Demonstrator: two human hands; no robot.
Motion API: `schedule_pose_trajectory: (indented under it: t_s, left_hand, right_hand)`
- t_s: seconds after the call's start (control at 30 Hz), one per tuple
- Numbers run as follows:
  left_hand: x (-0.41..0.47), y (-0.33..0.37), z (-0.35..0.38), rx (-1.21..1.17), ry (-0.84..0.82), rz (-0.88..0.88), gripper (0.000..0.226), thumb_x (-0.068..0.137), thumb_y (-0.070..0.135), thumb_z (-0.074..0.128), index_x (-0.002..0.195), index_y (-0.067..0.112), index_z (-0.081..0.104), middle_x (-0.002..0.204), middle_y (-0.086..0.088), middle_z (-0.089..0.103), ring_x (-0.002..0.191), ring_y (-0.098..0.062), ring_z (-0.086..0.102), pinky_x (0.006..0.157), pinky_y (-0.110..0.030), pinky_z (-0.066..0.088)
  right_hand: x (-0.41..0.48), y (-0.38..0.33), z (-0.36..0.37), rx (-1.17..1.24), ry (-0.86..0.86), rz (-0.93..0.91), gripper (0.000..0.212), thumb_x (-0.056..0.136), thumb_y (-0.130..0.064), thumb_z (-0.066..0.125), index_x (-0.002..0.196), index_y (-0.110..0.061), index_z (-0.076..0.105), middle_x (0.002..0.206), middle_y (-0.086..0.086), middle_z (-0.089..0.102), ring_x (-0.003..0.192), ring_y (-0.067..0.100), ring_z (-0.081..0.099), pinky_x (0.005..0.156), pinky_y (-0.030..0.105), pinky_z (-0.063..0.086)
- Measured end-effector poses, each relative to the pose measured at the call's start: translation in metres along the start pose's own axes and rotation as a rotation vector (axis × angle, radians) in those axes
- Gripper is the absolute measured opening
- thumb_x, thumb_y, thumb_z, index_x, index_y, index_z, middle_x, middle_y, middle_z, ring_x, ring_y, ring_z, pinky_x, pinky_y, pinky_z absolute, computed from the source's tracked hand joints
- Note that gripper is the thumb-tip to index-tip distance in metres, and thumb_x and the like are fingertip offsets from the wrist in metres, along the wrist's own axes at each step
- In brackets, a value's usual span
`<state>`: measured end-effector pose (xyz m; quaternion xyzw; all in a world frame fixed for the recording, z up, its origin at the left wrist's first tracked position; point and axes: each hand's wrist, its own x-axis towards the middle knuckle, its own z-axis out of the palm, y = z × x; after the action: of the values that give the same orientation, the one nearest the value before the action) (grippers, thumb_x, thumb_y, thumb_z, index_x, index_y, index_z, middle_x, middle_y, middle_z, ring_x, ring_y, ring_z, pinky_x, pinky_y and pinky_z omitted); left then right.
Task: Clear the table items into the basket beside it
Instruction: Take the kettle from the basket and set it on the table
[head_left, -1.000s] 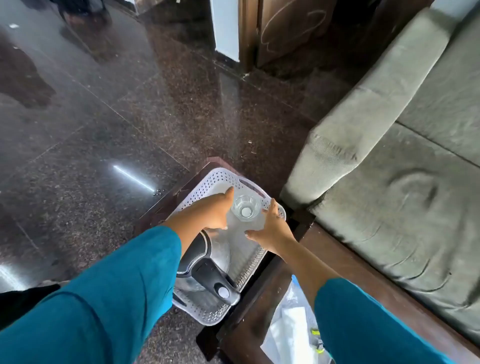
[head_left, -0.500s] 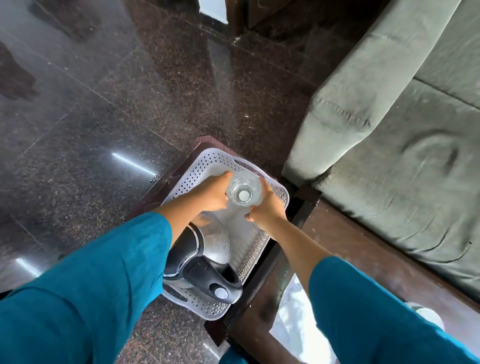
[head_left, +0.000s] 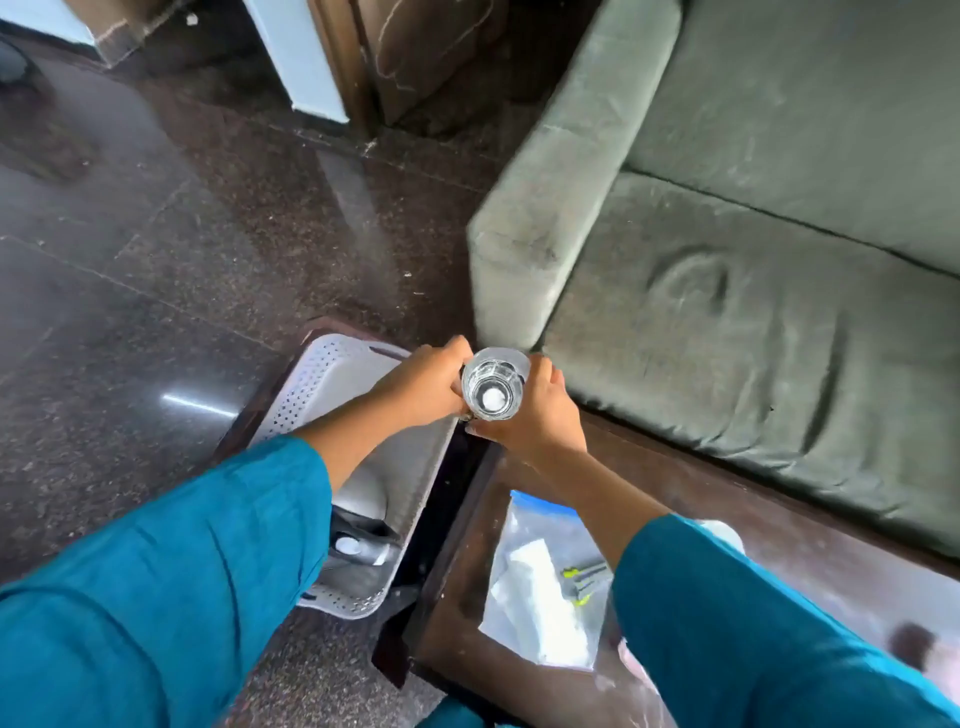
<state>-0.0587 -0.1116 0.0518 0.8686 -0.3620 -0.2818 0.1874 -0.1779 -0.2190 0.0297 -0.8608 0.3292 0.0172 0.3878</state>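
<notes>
Clear, rigid, likely slippery and breakable, the glass (head_left: 494, 383) is being clamped at its sides by the left hand (head_left: 422, 387) and right hand (head_left: 535, 415) near the basket (head_left: 311, 374).

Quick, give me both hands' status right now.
Left hand: fingers closed on the clear glass, gripping its left side.
Right hand: fingers closed on the same glass, gripping its right side.
</notes>
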Motion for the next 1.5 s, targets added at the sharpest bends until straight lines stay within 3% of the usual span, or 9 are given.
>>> schedule_pose_trajectory:
  t_s: [0.2, 0.3, 0.43, 0.67, 0.83, 1.0, 1.13, 1.33, 1.5]
  left_hand:
    - [-0.007, 0.118, 0.059, 0.016, -0.124, 0.159, 0.04, 0.062, 0.016, 0.078, 0.091, 0.018, 0.051, 0.074, 0.004, 0.072, 0.068, -0.013, 0.064, 0.048, -0.02, 0.039]
    - [-0.015, 0.182, 0.103, 0.049, -0.195, 0.237, 0.041, 0.063, 0.02, 0.078, 0.093, 0.02, 0.05, 0.076, 0.005, 0.072, 0.07, -0.013, 0.065, 0.056, -0.027, 0.047]
    - [-0.029, 0.26, 0.173, 0.03, -0.266, 0.315, 0.043, 0.062, 0.02, 0.08, 0.095, 0.023, 0.052, 0.077, 0.004, 0.073, 0.066, -0.011, 0.06, 0.047, -0.023, 0.034]
    - [-0.052, 0.35, 0.309, -0.034, -0.506, 0.301, 0.035, 0.078, 0.01, 0.063, 0.107, 0.023, 0.049, 0.086, 0.0, 0.073, 0.086, -0.018, 0.065, 0.068, -0.026, 0.042]
    - [-0.053, 0.365, 0.38, 0.029, -0.562, 0.208, 0.034, 0.082, 0.003, 0.045, 0.112, 0.02, 0.047, 0.096, -0.009, 0.07, 0.089, -0.025, 0.064, 0.078, -0.041, 0.051]
    - [-0.05, 0.35, 0.422, -0.12, -0.682, -0.03, 0.052, 0.081, 0.005, 0.059, 0.128, 0.023, 0.043, 0.096, -0.009, 0.07, 0.087, -0.023, 0.068, 0.082, -0.047, 0.055]
    - [-0.045, 0.339, 0.437, -0.192, -0.744, -0.153, 0.07, 0.074, 0.004, 0.068, 0.133, 0.029, 0.041, 0.097, -0.008, 0.07, 0.091, -0.02, 0.067, 0.083, -0.044, 0.056]
    - [-0.042, 0.326, 0.45, -0.173, -0.725, -0.16, 0.066, 0.078, 0.001, 0.063, 0.133, 0.03, 0.043, 0.092, -0.006, 0.072, 0.093, -0.024, 0.067, 0.085, -0.049, 0.054]
    - [-0.043, 0.319, 0.447, -0.197, -0.764, -0.154, 0.068, 0.082, -0.002, 0.058, 0.138, 0.029, 0.035, 0.109, -0.006, 0.067, 0.097, -0.019, 0.064, 0.086, -0.038, 0.052]
  right_hand:
    - [-0.071, 0.082, -0.085, 0.049, 0.162, 0.091, 0.095, 0.047, -0.066, 0.072, 0.114, -0.008, 0.037, 0.112, 0.013, 0.052, 0.093, 0.039, 0.059, 0.07, 0.037, 0.044]
    - [-0.115, 0.138, -0.121, 0.037, 0.234, 0.178, 0.091, 0.049, -0.057, 0.079, 0.115, -0.01, 0.037, 0.114, 0.01, 0.051, 0.097, 0.038, 0.058, 0.073, 0.039, 0.046]
    - [-0.171, 0.215, -0.164, 0.032, 0.311, 0.309, 0.089, 0.048, -0.053, 0.079, 0.115, -0.013, 0.037, 0.115, 0.007, 0.051, 0.098, 0.035, 0.059, 0.075, 0.038, 0.046]
    - [-0.253, 0.344, -0.201, 0.08, 0.344, 0.496, 0.078, 0.052, -0.045, 0.076, 0.113, -0.015, 0.038, 0.115, 0.007, 0.055, 0.1, 0.032, 0.058, 0.07, 0.033, 0.04]
    - [-0.271, 0.405, -0.184, 0.129, 0.289, 0.601, 0.075, 0.052, -0.047, 0.077, 0.109, -0.018, 0.037, 0.11, 0.007, 0.059, 0.094, 0.032, 0.061, 0.071, 0.035, 0.045]
    - [-0.27, 0.442, -0.153, 0.166, 0.222, 0.623, 0.076, 0.054, -0.049, 0.079, 0.108, -0.019, 0.034, 0.111, 0.008, 0.057, 0.092, 0.03, 0.061, 0.071, 0.036, 0.046]
    - [-0.268, 0.463, -0.137, 0.12, 0.144, 0.587, 0.075, 0.06, -0.034, 0.081, 0.113, -0.011, 0.034, 0.116, 0.014, 0.054, 0.098, 0.035, 0.059, 0.077, 0.04, 0.046]
    - [-0.264, 0.475, -0.117, 0.114, 0.104, 0.599, 0.079, 0.063, -0.027, 0.081, 0.121, -0.009, 0.03, 0.124, 0.015, 0.05, 0.1, 0.035, 0.059, 0.075, 0.038, 0.045]
    - [-0.259, 0.474, -0.106, 0.102, 0.098, 0.613, 0.081, 0.064, -0.026, 0.081, 0.123, -0.009, 0.028, 0.125, 0.017, 0.049, 0.101, 0.035, 0.058, 0.073, 0.037, 0.044]
